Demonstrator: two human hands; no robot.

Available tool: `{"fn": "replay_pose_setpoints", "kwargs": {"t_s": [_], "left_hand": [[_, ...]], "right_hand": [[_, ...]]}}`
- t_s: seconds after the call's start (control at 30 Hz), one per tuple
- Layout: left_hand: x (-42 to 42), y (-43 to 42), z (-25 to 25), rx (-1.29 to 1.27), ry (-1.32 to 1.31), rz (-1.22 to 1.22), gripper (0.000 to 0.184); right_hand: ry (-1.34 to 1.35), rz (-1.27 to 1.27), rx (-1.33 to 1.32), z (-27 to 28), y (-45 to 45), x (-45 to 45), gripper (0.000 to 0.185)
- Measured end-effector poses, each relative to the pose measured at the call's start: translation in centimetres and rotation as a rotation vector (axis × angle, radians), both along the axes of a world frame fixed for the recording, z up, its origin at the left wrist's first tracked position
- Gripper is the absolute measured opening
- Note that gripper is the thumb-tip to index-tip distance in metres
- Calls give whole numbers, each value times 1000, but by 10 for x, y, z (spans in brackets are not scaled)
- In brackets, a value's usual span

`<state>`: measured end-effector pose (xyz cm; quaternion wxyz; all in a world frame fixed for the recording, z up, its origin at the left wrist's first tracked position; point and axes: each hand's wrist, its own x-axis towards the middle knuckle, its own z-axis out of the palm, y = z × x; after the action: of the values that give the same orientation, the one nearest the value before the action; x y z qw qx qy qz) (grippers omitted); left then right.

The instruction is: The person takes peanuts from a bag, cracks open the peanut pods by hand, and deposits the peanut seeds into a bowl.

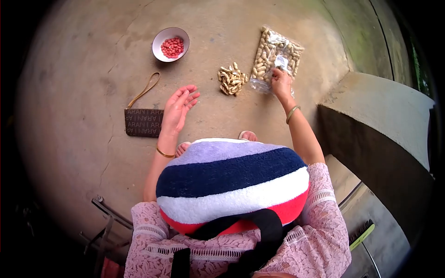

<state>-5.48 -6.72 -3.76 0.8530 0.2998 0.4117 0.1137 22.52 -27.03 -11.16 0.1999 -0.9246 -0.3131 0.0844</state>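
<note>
My right hand (281,84) is at the near end of a clear plastic bag of unshelled peanuts (263,58), its fingers closed. What is between those fingers, if anything, is hidden. My left hand (177,109) hovers above the floor with its fingers stretched out and nothing in it. Between the hands and slightly farther off lies a loose heap of peanut shells (232,80). Beyond my left hand stands a bowl (157,52), pale inside, holding reddish shelled peanuts (172,47).
A dark patterned wristlet pouch (143,123) with a tan strap lies left, partly behind my left forearm. A striped plush cushion (232,176) fills my lap. To the right rises a concrete ledge (380,111). A green-handled brush (362,235) is at the lower right.
</note>
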Motion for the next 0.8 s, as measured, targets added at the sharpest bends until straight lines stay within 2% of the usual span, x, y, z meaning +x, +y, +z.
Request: {"fn": "replay_pose_setpoints", "kwargs": {"t_s": [0.3,0.4,0.47,0.53,0.6,0.63,0.73,0.8], "left_hand": [[5,-3,0,1,9,-58,21],[6,-2,1,16,9,-63,21],[6,-1,0,23,4,-63,21],[6,-2,-3,27,10,-58,19],[9,-5,-5,39,35,-72,18],[10,-7,-6,55,64,-87,16],[20,-16,-5,53,81,-134,14],[27,-23,-1,70,61,-137,15]], "right_hand": [[30,106,-19,24,3,-2,12],[-17,186,-128,34,-6,0,11],[-88,81,-223,41,-15,2,13],[-149,125,-163,51,-19,1,16],[528,-252,-103,62,-19,-8,20],[736,-329,123,65,-17,-23,22],[1143,-329,384,88,5,-66,21],[1298,-313,468,96,20,-89,20]]}}
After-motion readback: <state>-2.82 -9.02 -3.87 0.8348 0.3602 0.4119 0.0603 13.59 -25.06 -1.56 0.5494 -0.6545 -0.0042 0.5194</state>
